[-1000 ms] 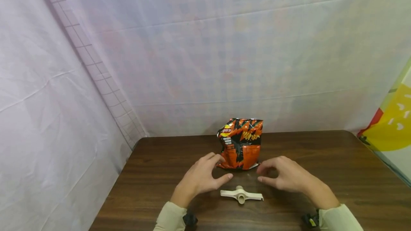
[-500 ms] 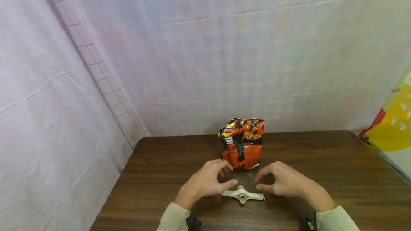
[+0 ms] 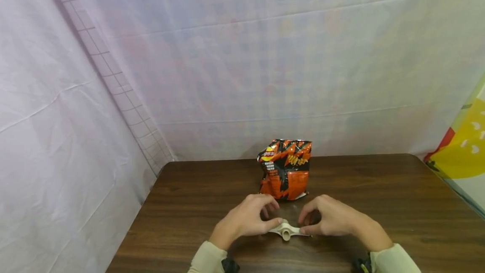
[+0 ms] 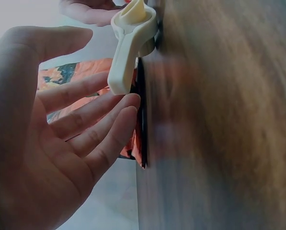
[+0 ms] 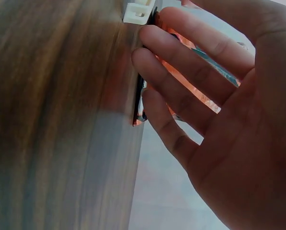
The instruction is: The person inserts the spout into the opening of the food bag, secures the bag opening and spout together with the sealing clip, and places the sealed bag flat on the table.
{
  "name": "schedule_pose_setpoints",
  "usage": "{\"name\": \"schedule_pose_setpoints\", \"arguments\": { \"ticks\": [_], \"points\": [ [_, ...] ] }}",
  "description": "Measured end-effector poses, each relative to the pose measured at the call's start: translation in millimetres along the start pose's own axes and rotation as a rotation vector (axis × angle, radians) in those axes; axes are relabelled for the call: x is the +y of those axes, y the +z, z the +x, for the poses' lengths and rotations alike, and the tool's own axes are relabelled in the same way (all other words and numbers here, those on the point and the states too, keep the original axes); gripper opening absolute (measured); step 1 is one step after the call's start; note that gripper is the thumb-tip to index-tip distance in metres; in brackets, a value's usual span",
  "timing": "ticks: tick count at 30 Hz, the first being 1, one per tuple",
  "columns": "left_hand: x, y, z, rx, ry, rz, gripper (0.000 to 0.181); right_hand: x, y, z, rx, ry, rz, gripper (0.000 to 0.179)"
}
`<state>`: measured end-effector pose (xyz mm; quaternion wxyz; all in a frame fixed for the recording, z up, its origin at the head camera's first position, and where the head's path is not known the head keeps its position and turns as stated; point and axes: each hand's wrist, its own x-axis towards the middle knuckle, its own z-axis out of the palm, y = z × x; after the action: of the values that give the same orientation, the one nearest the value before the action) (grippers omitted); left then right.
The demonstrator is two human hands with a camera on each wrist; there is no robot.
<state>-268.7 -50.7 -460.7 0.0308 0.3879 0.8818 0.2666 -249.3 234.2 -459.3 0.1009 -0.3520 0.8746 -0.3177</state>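
A cream plastic piece (image 3: 286, 235), with two flat arms and a round tube through its middle, lies on the brown table in front of the snack bag. My left hand (image 3: 246, 219) is at its left arm, thumb apart from the fingers; in the left wrist view the fingers (image 4: 92, 117) are loosely bent beside the arm's end. On the other side, my right hand (image 3: 333, 218) is at the right arm, whose end it partly hides. Its fingers (image 5: 181, 91) are relaxed in the right wrist view. Whether either hand touches the piece I cannot tell.
Behind the hands, an orange and black snack bag (image 3: 286, 174) stands upright on the dark wooden table (image 3: 182, 205). A pale cloth (image 3: 265, 75) hangs behind the table, and another cloth (image 3: 57, 146) at the left. A yellow patterned cloth (image 3: 460, 151) is at the right.
Both hands have come down and closer together, from beside the snack bag to the two arms of the cream plastic piece. The piece and the bag stay where they were.
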Motion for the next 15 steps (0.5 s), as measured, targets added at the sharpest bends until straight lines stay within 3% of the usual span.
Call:
{"name": "schedule_pose_setpoints", "arguments": {
  "ticks": [5, 15],
  "points": [
    [-0.4, 3.0, 0.8, 0.008, 0.021, 0.022, 0.037, 0, 3, 1.1, -0.004, -0.028, -0.005, 0.022],
    [0.1, 11.2, 0.8, -0.027, -0.018, -0.047, 0.036, 1, 10, 1.6, -0.008, -0.063, -0.061, 0.012]
  ]
}}
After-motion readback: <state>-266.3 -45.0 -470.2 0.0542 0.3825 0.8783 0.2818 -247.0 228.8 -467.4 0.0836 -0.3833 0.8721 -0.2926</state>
